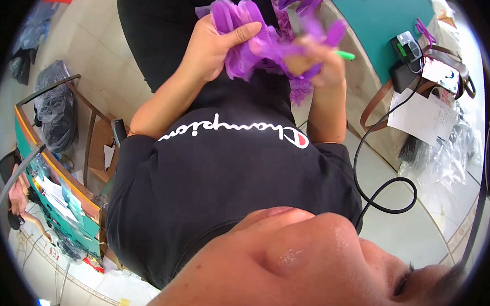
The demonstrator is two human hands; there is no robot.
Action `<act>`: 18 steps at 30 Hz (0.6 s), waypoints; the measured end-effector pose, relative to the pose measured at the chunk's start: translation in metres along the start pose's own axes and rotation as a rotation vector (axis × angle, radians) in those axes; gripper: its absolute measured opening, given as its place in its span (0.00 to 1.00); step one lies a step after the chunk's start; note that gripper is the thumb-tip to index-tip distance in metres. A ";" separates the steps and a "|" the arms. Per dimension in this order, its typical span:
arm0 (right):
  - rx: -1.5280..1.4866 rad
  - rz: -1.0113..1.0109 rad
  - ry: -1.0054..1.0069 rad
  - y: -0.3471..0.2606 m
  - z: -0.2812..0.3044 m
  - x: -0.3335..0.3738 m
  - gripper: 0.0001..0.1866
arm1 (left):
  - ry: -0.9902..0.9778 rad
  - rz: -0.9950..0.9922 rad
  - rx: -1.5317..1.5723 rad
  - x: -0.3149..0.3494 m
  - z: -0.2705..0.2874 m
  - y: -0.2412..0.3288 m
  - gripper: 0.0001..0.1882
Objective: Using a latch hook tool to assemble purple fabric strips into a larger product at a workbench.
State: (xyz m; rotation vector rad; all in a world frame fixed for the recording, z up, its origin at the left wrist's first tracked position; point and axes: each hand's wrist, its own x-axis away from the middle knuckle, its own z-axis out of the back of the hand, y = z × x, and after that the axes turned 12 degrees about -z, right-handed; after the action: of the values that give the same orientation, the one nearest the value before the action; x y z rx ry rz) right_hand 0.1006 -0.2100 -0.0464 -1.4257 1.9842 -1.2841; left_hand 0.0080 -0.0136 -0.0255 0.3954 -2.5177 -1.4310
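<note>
Sheer purple fabric petals (236, 23), with paler pink patches, bunch together in front of my chest like a cloth flower. My left hand (219, 44) grips their left side, its thumb laid across the fabric. At their right side, my right hand (318, 61) is curled and smeared by motion. A slim bright green stick-like thing (344, 55) juts out from it, most of its length hidden by the fingers. Blurred purple strips (333, 34) rise beside that hand. More purple lacy trim (301, 93) hangs below it.
On the right, a green-topped table (379, 23) carries more purple pieces. A phone (441, 74), a brown strap (377, 106), papers (421, 116) and clear plastic (444, 165) lie nearby. A black cable (358, 157) loops down beside me. A bagged dark bundle (55, 106) stands left.
</note>
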 end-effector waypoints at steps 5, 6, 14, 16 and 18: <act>0.114 0.211 0.198 0.007 -0.007 -0.023 0.14 | -0.047 0.053 0.114 0.002 0.005 0.005 0.11; 0.599 0.299 0.483 0.010 -0.022 -0.025 0.12 | -0.076 0.019 0.106 0.003 0.003 0.004 0.12; 0.587 0.141 0.552 0.007 -0.043 -0.021 0.12 | -0.161 -0.121 -0.109 0.006 0.003 -0.001 0.31; 0.589 0.139 0.528 0.007 -0.033 -0.016 0.12 | -0.197 -0.225 -0.299 0.004 0.005 -0.004 0.32; 0.338 0.087 0.390 -0.005 -0.015 0.001 0.12 | -0.258 -0.320 -0.469 -0.004 0.008 -0.011 0.32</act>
State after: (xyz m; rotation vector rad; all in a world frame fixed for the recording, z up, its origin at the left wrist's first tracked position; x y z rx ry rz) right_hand 0.0920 -0.2051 -0.0345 -0.9764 1.9058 -1.8622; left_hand 0.0105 -0.0113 -0.0390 0.5708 -2.2577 -2.2565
